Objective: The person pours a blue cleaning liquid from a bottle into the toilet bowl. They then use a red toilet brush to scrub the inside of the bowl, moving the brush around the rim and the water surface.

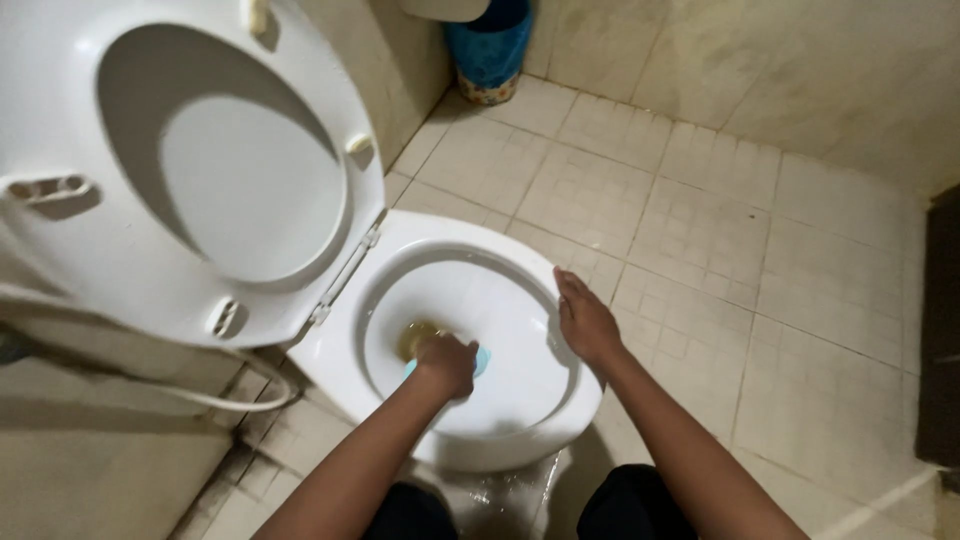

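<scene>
1. clenched around a light blue sponge (481, 361), the left hand (447, 364) was down inside the toilet bowl (520, 400), fingers curled shut so that only a bit of blue stuck out at the side of the fist.
2. that sponge was pressed against the inner wall of the bowl, just beside the yellowish drain hole (420, 338) at the bottom.
3. the right hand (586, 320) held nothing; it lay flat and open on the rim of the bowl at the far right side, fingers together and pointing away from the person.
4. both forearms were bare, and dark trousers (630, 505) showed at the bottom edge, knees on either side of the bowl's front.
5. the white seat and lid (215, 170) stood tipped up to the left, hinged to the back of the bowl.
6. a pale hose (225, 400) curved along the wall below the lid.
7. the tiled floor (720, 240) looked wet just in front of the bowl, and a blue bin (490, 50) stood well apart in the far corner.
</scene>
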